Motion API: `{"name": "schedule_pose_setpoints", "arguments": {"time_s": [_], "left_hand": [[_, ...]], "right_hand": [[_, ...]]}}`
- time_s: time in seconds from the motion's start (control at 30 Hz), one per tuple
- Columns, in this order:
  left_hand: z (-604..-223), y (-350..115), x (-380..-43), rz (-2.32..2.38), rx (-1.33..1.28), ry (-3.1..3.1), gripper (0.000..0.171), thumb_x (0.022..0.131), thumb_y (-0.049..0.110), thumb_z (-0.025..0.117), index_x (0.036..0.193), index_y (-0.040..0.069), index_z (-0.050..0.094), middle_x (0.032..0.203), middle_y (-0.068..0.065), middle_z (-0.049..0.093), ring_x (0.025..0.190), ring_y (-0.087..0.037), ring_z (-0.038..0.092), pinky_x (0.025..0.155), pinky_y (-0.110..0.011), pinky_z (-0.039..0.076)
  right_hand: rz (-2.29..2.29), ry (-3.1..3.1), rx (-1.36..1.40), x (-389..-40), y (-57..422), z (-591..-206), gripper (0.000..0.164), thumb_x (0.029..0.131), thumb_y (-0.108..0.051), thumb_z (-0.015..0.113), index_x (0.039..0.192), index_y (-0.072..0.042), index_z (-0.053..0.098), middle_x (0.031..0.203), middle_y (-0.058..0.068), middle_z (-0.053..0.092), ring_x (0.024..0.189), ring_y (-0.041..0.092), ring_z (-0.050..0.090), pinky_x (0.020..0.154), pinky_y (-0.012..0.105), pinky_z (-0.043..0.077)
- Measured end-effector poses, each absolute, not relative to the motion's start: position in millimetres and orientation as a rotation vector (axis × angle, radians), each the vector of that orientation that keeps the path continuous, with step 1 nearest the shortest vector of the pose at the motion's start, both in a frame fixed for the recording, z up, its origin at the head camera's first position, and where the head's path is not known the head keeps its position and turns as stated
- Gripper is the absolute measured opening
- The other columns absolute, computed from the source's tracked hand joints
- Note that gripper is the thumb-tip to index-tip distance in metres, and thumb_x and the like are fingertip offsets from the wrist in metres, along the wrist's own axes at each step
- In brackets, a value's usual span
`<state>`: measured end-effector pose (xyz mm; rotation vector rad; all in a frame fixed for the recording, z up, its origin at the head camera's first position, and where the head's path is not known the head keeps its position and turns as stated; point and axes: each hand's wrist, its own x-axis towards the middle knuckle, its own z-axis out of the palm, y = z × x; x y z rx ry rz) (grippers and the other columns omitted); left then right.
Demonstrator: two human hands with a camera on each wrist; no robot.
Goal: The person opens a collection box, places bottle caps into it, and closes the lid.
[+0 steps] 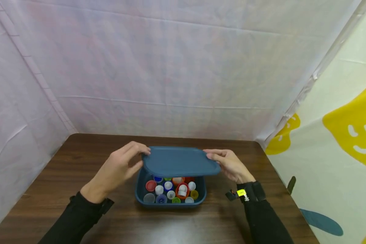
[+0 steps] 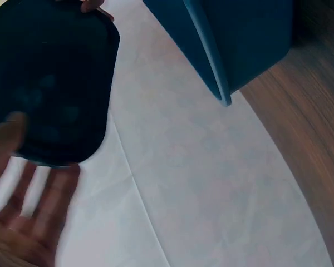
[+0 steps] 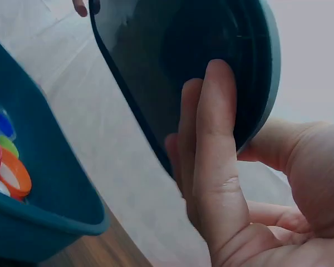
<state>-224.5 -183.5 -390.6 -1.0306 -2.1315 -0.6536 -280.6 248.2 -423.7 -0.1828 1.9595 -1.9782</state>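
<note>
A blue lid (image 1: 180,162) is held above a blue plastic box (image 1: 170,205), tilted over its far part. The left hand (image 1: 120,167) grips the lid's left corner, fingertips on the upper face and thumb lower down. In the left wrist view that hand's fingers (image 2: 53,194) are blurred at the lid's edge. At the opposite end the right hand (image 1: 230,164) pinches the lid between thumb and fingers. Its fingers (image 3: 214,133) lie straight along the underside in the right wrist view. Several bottle caps, among them a red cap (image 1: 150,185) and a yellow cap (image 1: 194,194), lie in the box.
The box stands on a dark brown wooden table (image 1: 106,223). White cloth (image 1: 164,74) hangs behind the table and along its left side. At the right hangs a cloth with yellow printed shapes (image 1: 353,125).
</note>
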Motion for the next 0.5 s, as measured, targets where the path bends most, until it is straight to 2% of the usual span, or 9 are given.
{"name": "schedule_pose_setpoints", "arguments": {"time_s": [0.03, 0.07, 0.13, 0.2, 0.27, 0.3, 0.4, 0.5], "left_hand": [[-391.6, -183.1, -223.2, -0.675, -0.964, -2.178, 0.051, 0.087, -0.013, 0.094, 0.131, 0.005, 0.075, 0.13, -0.011, 0.077, 0.115, -0.026, 0.082, 0.087, -0.04, 0.074], [-392.1, -182.7, -221.3, -0.713, -0.889, -2.235, 0.048, 0.091, -0.012, 0.091, 0.134, 0.004, 0.075, 0.13, -0.014, 0.077, 0.113, -0.027, 0.082, 0.086, -0.043, 0.075], [-393.5, -182.3, -217.5, -0.789, -0.726, -2.353, 0.042, 0.1, -0.008, 0.084, 0.139, 0.002, 0.075, 0.129, -0.017, 0.079, 0.107, -0.029, 0.083, 0.084, -0.045, 0.075], [-395.3, -181.5, -212.8, -0.906, -0.575, -2.474, 0.035, 0.109, 0.002, 0.077, 0.144, 0.001, 0.073, 0.124, -0.018, 0.082, 0.094, -0.024, 0.083, 0.076, -0.04, 0.073], [-397.3, -179.7, -207.6, -1.043, -0.459, -2.583, 0.035, 0.116, 0.015, 0.072, 0.148, 0.0, 0.071, 0.12, -0.018, 0.084, 0.082, -0.018, 0.082, 0.07, -0.033, 0.071], [-398.4, -178.5, -205.4, -1.121, -0.419, -2.629, 0.039, 0.118, 0.022, 0.069, 0.151, 0.0, 0.069, 0.12, -0.019, 0.084, 0.077, -0.016, 0.08, 0.069, -0.032, 0.07], [-401.4, -173.9, -198.4, -1.304, -0.349, -2.733, 0.053, 0.119, 0.034, 0.07, 0.159, 0.001, 0.063, 0.124, -0.021, 0.083, 0.067, -0.015, 0.078, 0.064, -0.032, 0.069], [-403.6, -170.8, -192.6, -1.345, -0.308, -2.802, 0.058, 0.115, 0.033, 0.075, 0.162, 0.001, 0.061, 0.125, -0.022, 0.082, 0.065, -0.02, 0.077, 0.06, -0.034, 0.067]], "right_hand": [[-1.984, 1.981, -0.176, -278.8, 247.7, -424.1, 0.054, 0.117, -0.018, 0.07, 0.167, 0.003, 0.06, 0.111, -0.012, 0.079, 0.076, -0.001, 0.07, 0.072, 0.013, 0.059], [-1.988, 1.997, -0.18, -277.2, 247.4, -424.6, 0.055, 0.117, -0.017, 0.07, 0.167, 0.002, 0.059, 0.112, -0.013, 0.077, 0.077, -0.001, 0.069, 0.073, 0.013, 0.059], [-1.993, 2.025, -0.188, -273.6, 246.9, -425.2, 0.055, 0.117, -0.016, 0.07, 0.169, 0.0, 0.058, 0.126, -0.003, 0.078, 0.085, 0.001, 0.07, 0.078, 0.015, 0.062], [-2.003, 2.037, -0.208, -269.4, 246.5, -426.5, 0.056, 0.117, -0.016, 0.07, 0.17, -0.001, 0.057, 0.148, 0.004, 0.075, 0.101, 0.004, 0.077, 0.089, 0.02, 0.067], [-2.011, 2.044, -0.226, -265.4, 246.5, -428.6, 0.057, 0.117, -0.016, 0.07, 0.171, -0.002, 0.056, 0.157, 0.008, 0.074, 0.117, 0.01, 0.081, 0.099, 0.026, 0.071], [-2.012, 2.058, -0.23, -262.9, 246.4, -429.6, 0.057, 0.117, -0.016, 0.07, 0.171, -0.003, 0.057, 0.152, 0.009, 0.077, 0.116, 0.011, 0.082, 0.098, 0.027, 0.071], [-2.002, 2.094, -0.256, -256.2, 244.7, -432.8, 0.058, 0.116, -0.017, 0.073, 0.17, -0.004, 0.057, 0.122, 0.0, 0.088, 0.105, 0.012, 0.085, 0.089, 0.028, 0.073], [-1.97, 2.118, -0.276, -249.9, 240.5, -435.9, 0.06, 0.115, -0.018, 0.076, 0.17, -0.005, 0.057, 0.115, -0.001, 0.088, 0.092, 0.013, 0.085, 0.078, 0.027, 0.072]]}}
